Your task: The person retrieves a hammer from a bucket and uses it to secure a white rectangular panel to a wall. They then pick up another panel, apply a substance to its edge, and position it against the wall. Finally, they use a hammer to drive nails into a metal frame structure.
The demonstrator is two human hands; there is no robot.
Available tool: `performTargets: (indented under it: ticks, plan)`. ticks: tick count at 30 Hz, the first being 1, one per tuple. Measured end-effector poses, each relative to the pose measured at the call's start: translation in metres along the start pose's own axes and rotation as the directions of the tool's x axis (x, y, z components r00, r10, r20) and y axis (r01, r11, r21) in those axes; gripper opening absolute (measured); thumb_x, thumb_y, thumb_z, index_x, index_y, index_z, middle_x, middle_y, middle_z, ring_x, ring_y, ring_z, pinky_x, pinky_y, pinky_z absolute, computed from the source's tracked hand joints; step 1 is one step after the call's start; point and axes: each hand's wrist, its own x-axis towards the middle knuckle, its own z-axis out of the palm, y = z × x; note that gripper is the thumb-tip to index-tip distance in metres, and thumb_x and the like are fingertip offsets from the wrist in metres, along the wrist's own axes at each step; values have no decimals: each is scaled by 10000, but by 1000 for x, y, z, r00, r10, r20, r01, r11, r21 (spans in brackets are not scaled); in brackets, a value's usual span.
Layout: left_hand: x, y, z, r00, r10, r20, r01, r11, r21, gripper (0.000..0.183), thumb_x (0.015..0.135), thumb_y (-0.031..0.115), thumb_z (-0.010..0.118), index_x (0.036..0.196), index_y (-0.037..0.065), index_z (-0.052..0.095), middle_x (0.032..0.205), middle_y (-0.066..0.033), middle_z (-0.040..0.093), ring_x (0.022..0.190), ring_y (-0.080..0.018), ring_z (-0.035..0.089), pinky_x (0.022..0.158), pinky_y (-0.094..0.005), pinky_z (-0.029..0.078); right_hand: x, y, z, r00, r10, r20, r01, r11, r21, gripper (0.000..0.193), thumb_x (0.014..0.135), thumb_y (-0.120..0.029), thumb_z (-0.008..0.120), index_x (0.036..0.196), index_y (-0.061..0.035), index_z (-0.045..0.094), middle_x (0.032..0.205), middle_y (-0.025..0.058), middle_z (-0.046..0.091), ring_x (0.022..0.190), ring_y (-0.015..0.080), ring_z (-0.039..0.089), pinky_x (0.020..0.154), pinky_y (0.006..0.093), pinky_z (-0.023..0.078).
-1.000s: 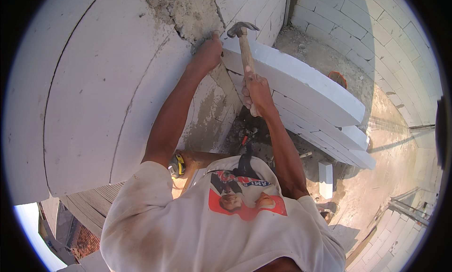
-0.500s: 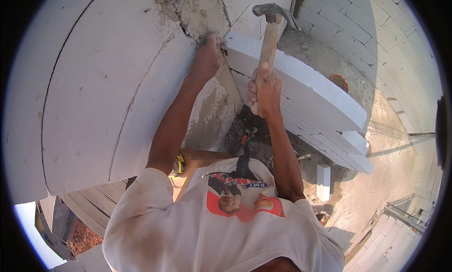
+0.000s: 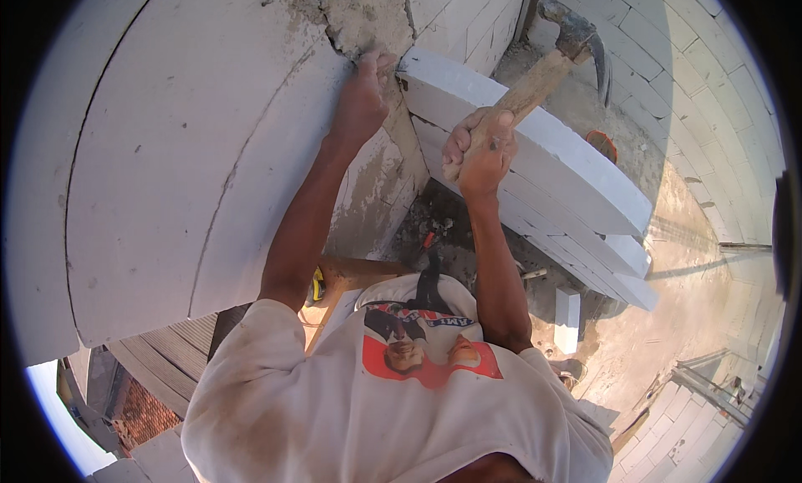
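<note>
My right hand (image 3: 483,155) is wrapped round the wooden handle of a claw hammer (image 3: 536,83). The dark metal head is raised and tilted to the right, above the low wall of white blocks (image 3: 543,144). Against the corner, where the large white wall (image 3: 192,140) meets a rough grey mortar column (image 3: 361,23), rests my left hand (image 3: 362,103). Its fingers are closed at the lower end of the mortar, beside the end of the top block. What they pinch, if anything, is hidden.
Behind the low wall, an orange-rimmed round object (image 3: 601,146) lies on the rough floor. Nearer stands a small white block (image 3: 567,320). A yellow-and-black tool (image 3: 316,286) rests by a wooden board at my left. More block walls (image 3: 677,73) rise at the right.
The hammer has swung to the right, its head tilting over from nearly upright. My right hand has shifted slightly right. My left hand stays at the corner, almost unmoved.
</note>
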Motion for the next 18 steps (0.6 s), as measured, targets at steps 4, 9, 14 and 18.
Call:
performTargets:
  ticks: [4, 9, 14, 18]
  plan:
    - [-1, 0, 3, 1000, 27, 3, -27, 998, 48, 547, 934, -115, 426, 1471, -32, 363, 1391, -245, 613, 1270, -398, 611, 1056, -439, 509, 3, 37, -33, 934, 324, -150, -354, 783, -511, 535, 1044, -574, 519, 865, -71, 497, 588, 0, 427, 430, 109, 414, 385, 311, 365]
    - [-3, -7, -4, 998, 30, -50, -30, 1000, -5, 462, 1016, -19, 481, 1467, -21, 384, 1365, -185, 651, 1253, -369, 628, 1018, -427, 521, 19, -41, 19, 953, 294, -73, -274, 734, -622, 536, 1048, -565, 515, 825, -77, 510, 590, -3, 447, 442, 107, 436, 384, 299, 357]
    - [3, -3, 7, 995, 85, -55, -85, 996, -3, 474, 1003, -40, 469, 1469, -5, 386, 1356, -171, 660, 1245, -368, 633, 1013, -427, 526, 28, -22, -4, 984, -47, 169, 165, 581, -797, 534, 1037, -526, 571, 871, -18, 585, 627, 21, 512, 458, 135, 480, 410, 323, 399]
    - [0, -8, 0, 999, 16, -40, -14, 999, 49, 512, 975, -85, 457, 1473, 7, 379, 1371, -179, 650, 1257, -360, 629, 1017, -419, 524, 42, -33, 2, 847, 485, -216, -275, 52, -960, 590, 1040, -543, 538, 871, 17, 613, 640, 85, 561, 534, 212, 585, 515, 382, 469]
